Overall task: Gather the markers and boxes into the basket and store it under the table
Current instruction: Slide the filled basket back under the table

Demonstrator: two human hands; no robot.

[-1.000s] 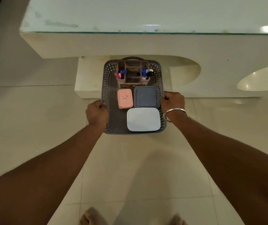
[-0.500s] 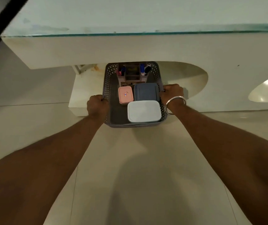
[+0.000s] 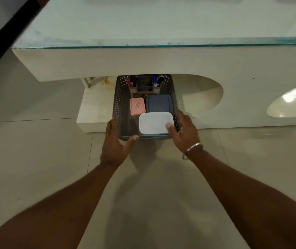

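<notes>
The grey perforated basket (image 3: 118, 97) sits on the table's low white base (image 3: 93, 114), its far end tucked under the table's apron (image 3: 143, 63). Inside lie a white box (image 3: 153, 123) at the front, a pink box (image 3: 137, 106) and a blue-grey box (image 3: 158, 103) behind it. At the back stands a holder (image 3: 144, 86) with markers (image 3: 155, 81), partly hidden by the apron. My left hand (image 3: 115, 146) cups the near left corner. My right hand (image 3: 184, 133) grips the near right corner, thumb over the rim by the white box.
The table has a glass top (image 3: 143, 24) with a green edge. Curved cut-outs (image 3: 202, 94) open in its white side, to the right of the basket. Pale floor tiles (image 3: 35, 159) lie all around. A dark band (image 3: 5, 33) crosses the upper left corner.
The basket has gone further in under the table and its markers are now half hidden. Both hands slid from the basket's sides back to its near corners.
</notes>
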